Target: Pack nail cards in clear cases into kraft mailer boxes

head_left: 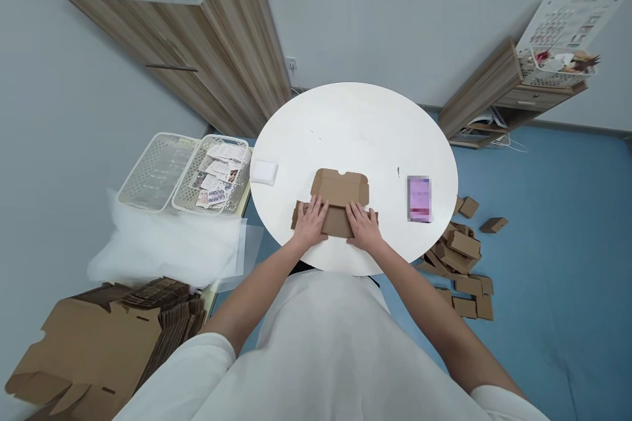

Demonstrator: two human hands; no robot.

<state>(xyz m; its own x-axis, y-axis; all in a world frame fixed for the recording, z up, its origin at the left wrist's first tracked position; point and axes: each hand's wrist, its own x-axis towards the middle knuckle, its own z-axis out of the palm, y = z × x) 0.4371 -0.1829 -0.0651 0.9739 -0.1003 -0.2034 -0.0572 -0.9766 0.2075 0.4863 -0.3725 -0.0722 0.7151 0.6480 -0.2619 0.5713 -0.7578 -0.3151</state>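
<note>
A brown cardboard box blank (340, 187), partly folded, lies on the round white table (355, 125) close to my body. Its notched lid panel points away from me. My left hand (311, 222) rests on the blank's left side, fingers spread and stretched forward along the crease. On the opposite side, my right hand (363, 227) lies with its fingers extended over the cardboard. Between both hands the lower panel shows bare. The side flaps are partly covered by my fingers.
A phone with a blurred purple screen (419, 199) lies right; a small white stack (264, 172) lies left. Flat cardboard blanks (99, 348), foam sheets (172, 247) and a basket of cards (187, 194) stand left. Folded boxes (461, 247) are piled on the floor at right.
</note>
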